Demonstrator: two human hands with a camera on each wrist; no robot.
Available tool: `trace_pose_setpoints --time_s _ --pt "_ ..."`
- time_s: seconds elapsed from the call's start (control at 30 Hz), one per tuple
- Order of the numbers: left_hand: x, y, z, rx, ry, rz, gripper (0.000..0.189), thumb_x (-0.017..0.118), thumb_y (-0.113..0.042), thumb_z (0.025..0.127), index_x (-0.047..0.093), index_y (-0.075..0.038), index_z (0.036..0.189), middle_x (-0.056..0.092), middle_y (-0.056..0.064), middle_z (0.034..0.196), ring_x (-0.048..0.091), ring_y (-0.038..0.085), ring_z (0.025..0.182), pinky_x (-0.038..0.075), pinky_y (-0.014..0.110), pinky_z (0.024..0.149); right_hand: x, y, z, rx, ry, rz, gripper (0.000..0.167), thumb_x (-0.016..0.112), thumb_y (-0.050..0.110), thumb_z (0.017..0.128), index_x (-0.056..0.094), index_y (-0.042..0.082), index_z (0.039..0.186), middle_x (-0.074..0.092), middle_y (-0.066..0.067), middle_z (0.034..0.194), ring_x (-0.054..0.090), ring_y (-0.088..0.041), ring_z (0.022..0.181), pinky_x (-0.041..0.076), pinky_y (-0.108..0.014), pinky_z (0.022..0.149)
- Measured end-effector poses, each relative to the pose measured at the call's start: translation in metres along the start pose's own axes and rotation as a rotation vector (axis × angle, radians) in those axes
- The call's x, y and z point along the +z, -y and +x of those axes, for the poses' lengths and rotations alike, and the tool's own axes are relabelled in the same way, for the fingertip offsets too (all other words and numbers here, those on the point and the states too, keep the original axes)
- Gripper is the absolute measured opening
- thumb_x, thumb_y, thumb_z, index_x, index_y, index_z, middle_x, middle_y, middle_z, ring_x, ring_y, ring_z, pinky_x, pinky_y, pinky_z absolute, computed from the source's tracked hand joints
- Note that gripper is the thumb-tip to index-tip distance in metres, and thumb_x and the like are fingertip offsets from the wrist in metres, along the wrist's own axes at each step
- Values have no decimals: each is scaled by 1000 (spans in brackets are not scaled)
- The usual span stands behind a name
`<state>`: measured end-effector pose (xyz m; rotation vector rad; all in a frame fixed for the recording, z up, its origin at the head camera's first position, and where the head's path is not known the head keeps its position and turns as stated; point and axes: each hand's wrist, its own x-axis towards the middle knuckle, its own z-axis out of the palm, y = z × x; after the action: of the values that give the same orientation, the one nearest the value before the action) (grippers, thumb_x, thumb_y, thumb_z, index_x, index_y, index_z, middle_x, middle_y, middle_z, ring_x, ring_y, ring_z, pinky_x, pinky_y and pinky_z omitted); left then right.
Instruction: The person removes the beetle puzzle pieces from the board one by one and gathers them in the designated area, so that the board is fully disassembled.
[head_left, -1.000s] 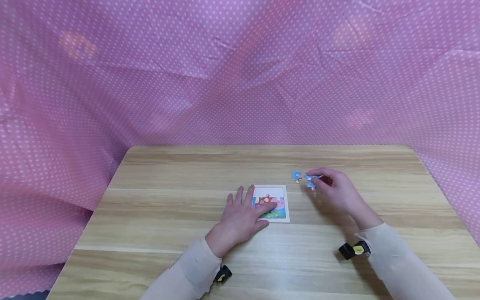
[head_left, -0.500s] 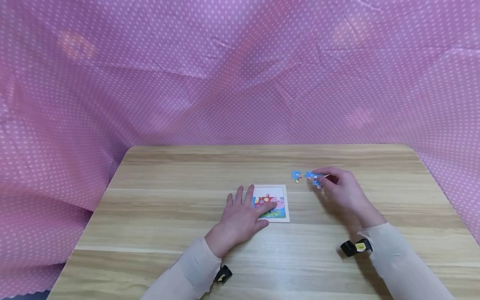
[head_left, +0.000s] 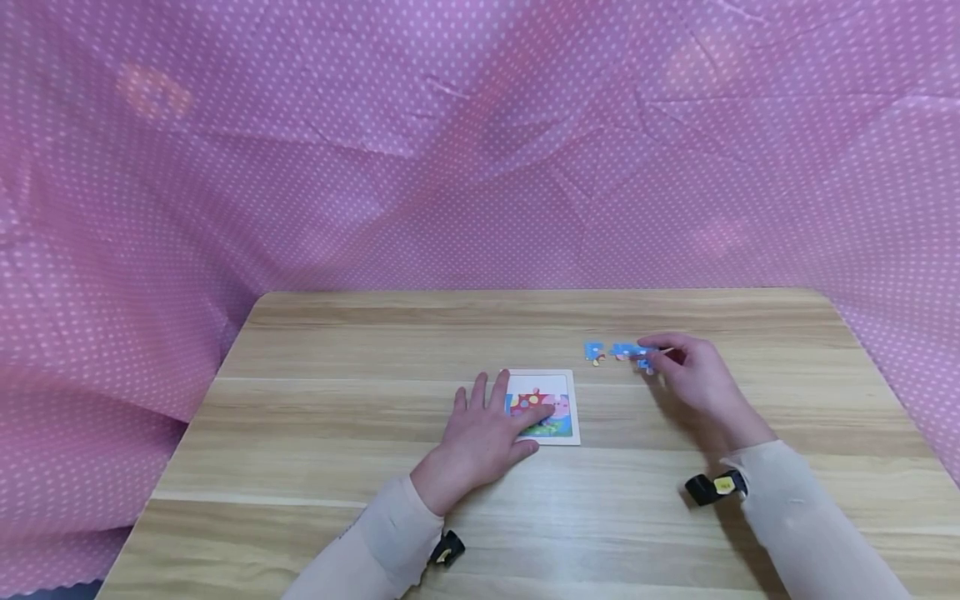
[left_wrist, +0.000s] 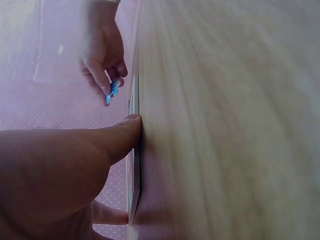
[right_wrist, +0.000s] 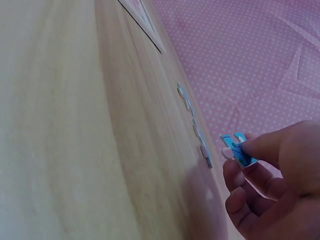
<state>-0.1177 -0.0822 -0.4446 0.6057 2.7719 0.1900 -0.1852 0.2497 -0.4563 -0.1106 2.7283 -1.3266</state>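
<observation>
Pinching hand: your right hand, right of centre in the head view, grips a blue puzzle piece between thumb and fingers, raised off the table; so light a hold probably leaves the piece easy to turn.
Flat hand: your left hand, just below centre, lies with fingers straight and spread, gripping nothing; its index finger rests over the part-filled picture and its thumb touches the edge, likely to stop the board sliding.
Puzzle board: the puzzle board sits at lower centre, its upper strip (the side farthest from you) showing white.
Loose pieces: one loose piece and a second loose piece lie above and right of the board, perhaps within easy reach of your right.
Forearms: your right forearm slants from the lower right corner, your left forearm from the bottom edge.
</observation>
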Motion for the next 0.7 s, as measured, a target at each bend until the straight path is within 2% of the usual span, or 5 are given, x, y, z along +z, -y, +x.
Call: trace_pose_setpoints --time_s 0.17,0.43,0.7 --pt "0 0 0 3 -4 3 53 59 -55 107 46 -54 159 25 24 178 24 55 162 29 73 126 -2 -2 3 29 11 -14 35 59 13 109 68 3 142 73 -20 115 59 -18 87 51 -24 61" --pt "-1 0 0 -3 4 -7 53 59 -55 108 46 -55 159 23 24 178 23 55 163 28 73 126 -5 -4 10 30 7 -82 35 57 11 109 68 0 140 72 -20 113 60 -22 91 51 -24 64" --pt "-1 1 1 -1 0 -4 54 59 -55 107 46 -55 159 24 23 178 23 55 162 28 73 126 -5 -6 18 -7 -13 -163 30 58 9 109 72 -2 134 75 -22 114 63 -25 95 50 -26 74"
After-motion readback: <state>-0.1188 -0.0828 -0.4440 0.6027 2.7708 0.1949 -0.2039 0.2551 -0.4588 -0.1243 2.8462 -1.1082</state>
